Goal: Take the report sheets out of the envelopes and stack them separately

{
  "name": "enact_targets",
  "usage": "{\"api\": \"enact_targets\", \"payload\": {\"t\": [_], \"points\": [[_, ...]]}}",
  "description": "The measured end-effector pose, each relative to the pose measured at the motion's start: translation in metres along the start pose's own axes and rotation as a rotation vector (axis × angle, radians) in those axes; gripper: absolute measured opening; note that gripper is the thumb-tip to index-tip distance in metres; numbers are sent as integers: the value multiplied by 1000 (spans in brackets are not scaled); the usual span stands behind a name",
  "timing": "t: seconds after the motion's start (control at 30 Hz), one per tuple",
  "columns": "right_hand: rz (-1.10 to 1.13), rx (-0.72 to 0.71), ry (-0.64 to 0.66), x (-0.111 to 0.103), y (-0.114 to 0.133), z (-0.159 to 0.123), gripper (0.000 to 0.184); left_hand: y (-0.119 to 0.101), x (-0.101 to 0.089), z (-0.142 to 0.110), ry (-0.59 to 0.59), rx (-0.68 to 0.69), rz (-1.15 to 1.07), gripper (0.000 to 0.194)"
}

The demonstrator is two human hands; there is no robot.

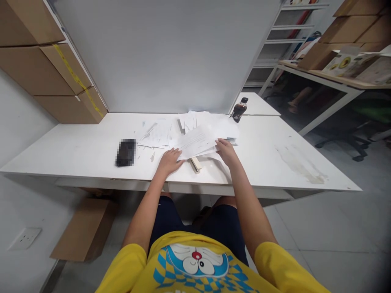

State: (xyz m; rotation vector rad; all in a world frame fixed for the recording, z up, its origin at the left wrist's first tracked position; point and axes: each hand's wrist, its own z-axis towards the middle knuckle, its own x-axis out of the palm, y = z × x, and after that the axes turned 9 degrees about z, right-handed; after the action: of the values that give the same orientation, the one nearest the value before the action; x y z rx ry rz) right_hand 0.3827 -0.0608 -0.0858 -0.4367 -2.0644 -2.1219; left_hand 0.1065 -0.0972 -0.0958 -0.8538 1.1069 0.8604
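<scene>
On the white table (91, 154), my left hand (170, 160) lies flat with its fingers stretched out, touching the left edge of a printed sheet of paper (195, 141). My right hand (225, 149) pinches the right edge of that same sheet. A cream stapler (195, 164) lies on the table just below the sheet, between my hands. More loose papers (157, 133) are spread behind and to the left.
A dark phone (126, 152) lies left of the papers. A dark bottle (239, 110) stands at the back right by a white partition (168, 53). Cardboard boxes (45, 57) are stacked at the left; another box (82, 228) sits on the floor. A second table (336, 79) and chair stand at right.
</scene>
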Motion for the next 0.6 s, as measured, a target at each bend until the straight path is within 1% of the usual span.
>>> {"api": "enact_targets", "payload": {"t": [0.1, 0.2, 0.27, 0.4, 0.5, 0.6], "points": [[27, 29, -1, -4, 0, -3, 40, 0, 2, 0, -67, 10, 6, 35], [74, 47, 24, -6, -1, -7, 36, -1, 1, 0, -102, 3, 22, 31], [96, 52, 25, -7, -3, -8, 33, -2, 0, -1, -106, -30, 47, 28], [96, 53, 13, -9, -10, -12, 29, -2, -5, -3, -153, -126, 23, 27], [86, 45, 10, -10, -14, -15, 26, -1, -8, -4, -198, -214, -23, 30], [65, 41, 10, -9, -14, -17, 29, -2, -8, -4, -211, -269, -27, 32]]}}
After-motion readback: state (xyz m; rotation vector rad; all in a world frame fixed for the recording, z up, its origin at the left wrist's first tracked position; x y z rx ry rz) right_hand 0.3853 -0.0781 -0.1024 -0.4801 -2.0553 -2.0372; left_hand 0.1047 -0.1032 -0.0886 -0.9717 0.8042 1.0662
